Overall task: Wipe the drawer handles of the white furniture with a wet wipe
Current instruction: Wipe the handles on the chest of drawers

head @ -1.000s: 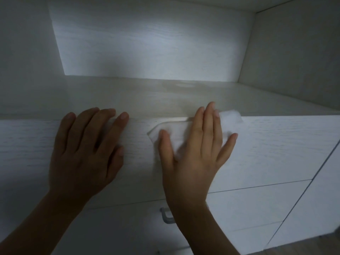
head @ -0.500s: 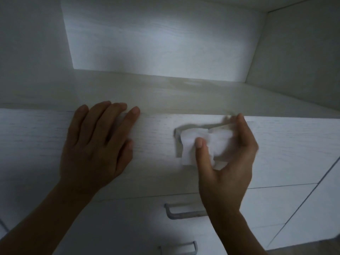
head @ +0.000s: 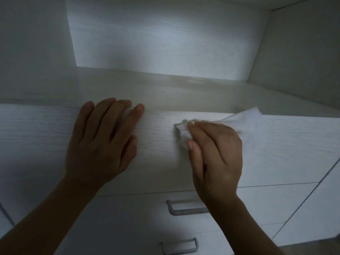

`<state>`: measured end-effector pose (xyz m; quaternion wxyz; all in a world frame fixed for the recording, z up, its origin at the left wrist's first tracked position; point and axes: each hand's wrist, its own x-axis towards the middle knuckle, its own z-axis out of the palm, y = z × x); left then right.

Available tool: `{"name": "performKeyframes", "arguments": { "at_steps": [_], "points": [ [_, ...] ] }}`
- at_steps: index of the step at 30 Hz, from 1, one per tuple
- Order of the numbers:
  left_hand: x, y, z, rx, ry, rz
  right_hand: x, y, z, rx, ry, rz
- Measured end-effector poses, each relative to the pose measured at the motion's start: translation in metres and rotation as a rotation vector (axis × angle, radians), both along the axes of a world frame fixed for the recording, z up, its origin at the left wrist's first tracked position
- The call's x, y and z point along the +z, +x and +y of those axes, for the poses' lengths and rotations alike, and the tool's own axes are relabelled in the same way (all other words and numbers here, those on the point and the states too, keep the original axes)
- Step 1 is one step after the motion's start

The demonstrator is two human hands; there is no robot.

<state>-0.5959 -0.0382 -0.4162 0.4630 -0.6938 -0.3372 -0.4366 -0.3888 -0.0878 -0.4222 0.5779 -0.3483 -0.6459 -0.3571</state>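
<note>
Dim white furniture [head: 165, 43] | top handle [head: 177, 133] axis L-R, only L end shows, rest under wet wipe [head: 244, 122] & R hand [head: 217, 153] | R hand curled, pinching wipe onto handle; wipe tail points up-R, blurred | L hand [head: 99, 144] flat, fingers straight, on drawer front [head: 36, 135] just L of handle | 2nd handle [head: 184, 208] R end behind R wrist

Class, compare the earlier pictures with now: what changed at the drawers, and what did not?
The right hand went from pressing the wet wipe flat to pinching it round the top handle, then slid left to the handle's left end; the wipe's loose end trails right. The left hand stayed flat on the drawer front; the lower handles untouched.
</note>
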Motion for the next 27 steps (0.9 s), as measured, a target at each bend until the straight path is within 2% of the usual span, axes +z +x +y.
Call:
{"name": "performKeyframes", "arguments": {
  "at_steps": [5, 10, 15, 27],
  "points": [
    [0.001, -0.001, 0.000, 0.002, 0.002, 0.001, -0.006, -0.004, -0.006, 0.010, -0.063, -0.068],
    [0.000, 0.000, 0.000, 0.004, 0.000, 0.000, -0.012, 0.000, -0.013, 0.000, -0.026, -0.065],
    [0.000, -0.001, 0.000, 0.005, 0.003, 0.001, 0.007, -0.015, -0.007, -0.022, -0.087, 0.155],
    [-0.001, 0.001, 0.000, -0.001, -0.004, -0.003, -0.004, -0.005, -0.003, -0.019, -0.029, -0.085]
  ]
}}
